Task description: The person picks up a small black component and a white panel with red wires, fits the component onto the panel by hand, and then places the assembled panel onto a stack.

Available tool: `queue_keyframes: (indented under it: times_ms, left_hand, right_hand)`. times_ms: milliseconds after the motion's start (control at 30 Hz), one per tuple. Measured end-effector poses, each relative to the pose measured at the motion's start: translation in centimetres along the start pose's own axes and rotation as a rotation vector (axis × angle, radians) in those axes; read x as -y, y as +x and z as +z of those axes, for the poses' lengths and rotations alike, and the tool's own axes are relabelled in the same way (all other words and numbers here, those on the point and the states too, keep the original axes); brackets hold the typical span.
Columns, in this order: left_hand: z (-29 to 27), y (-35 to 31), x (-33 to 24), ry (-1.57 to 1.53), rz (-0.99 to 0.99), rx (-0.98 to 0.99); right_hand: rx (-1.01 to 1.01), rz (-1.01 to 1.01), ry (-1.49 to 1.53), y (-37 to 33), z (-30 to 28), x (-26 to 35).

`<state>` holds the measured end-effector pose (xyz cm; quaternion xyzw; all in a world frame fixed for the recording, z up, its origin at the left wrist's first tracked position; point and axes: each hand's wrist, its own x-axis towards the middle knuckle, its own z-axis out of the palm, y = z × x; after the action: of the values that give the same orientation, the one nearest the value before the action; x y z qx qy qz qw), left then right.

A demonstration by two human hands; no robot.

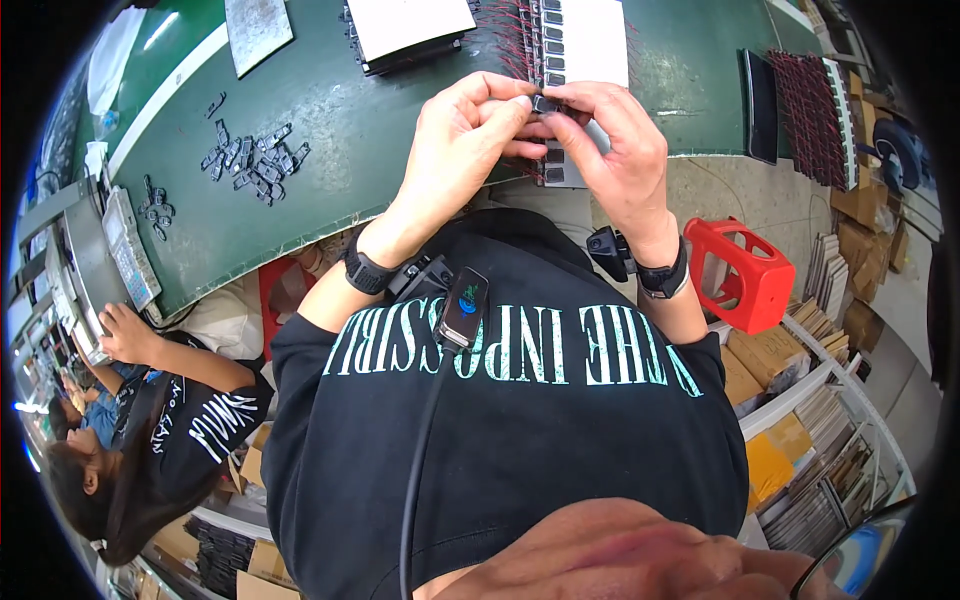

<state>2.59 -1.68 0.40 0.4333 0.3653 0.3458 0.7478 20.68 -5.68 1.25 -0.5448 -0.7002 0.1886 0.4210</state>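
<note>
Near the table's front edge, my left hand [460, 140] and my right hand [622, 140] meet. Their fingertips pinch a small black plastic part [543, 104] between them. Just beyond and beneath them is a white board [597, 45], with a row of similar black parts [553, 48] along its left side. Thin red wires [510, 38] fan out leftward from that row. My fingers partly cover the row, and I cannot tell whether the pinched part is joined to a wire.
On the green table [330, 110] lie a pile of black plastic parts [255, 160], a metal plate [258, 35] and a white-topped stack [410, 30]. More red-wired parts [815, 115] sit at right. A red stool [740, 275] stands below. Another person [190, 400] works at left.
</note>
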Motion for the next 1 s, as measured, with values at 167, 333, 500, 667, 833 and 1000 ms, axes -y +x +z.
queue_keyframes:
  times_ms: [167, 333, 500, 667, 833, 1000]
  left_hand:
    - [0.0, 0.1, 0.1, 0.001, 0.004, -0.003]
    - [-0.1, 0.0, 0.3, -0.015, 0.016, -0.012]
    - [0.0, 0.0, 0.2, -0.032, 0.002, -0.032]
    - [-0.2, 0.0, 0.4, 0.009, 0.011, -0.034]
    - [-0.7, 0.1, 0.6, 0.064, 0.021, -0.032]
    - [-0.8, 0.0, 1.0, 0.098, 0.015, -0.047]
  right_hand:
    - [-0.017, -0.083, -0.033, 0.0, 0.1, -0.5]
    - [-0.047, -0.155, -0.082, -0.1, 0.4, -0.9]
    - [-0.092, -0.134, -0.118, -0.5, 0.9, -0.2]
    - [-0.101, -0.108, -0.128, -0.5, 1.0, -0.1]
    - [-0.075, -0.099, -0.161, -0.3, 1.2, 0.5]
    - [-0.052, -0.077, -0.134, -0.3, 1.2, 0.4]
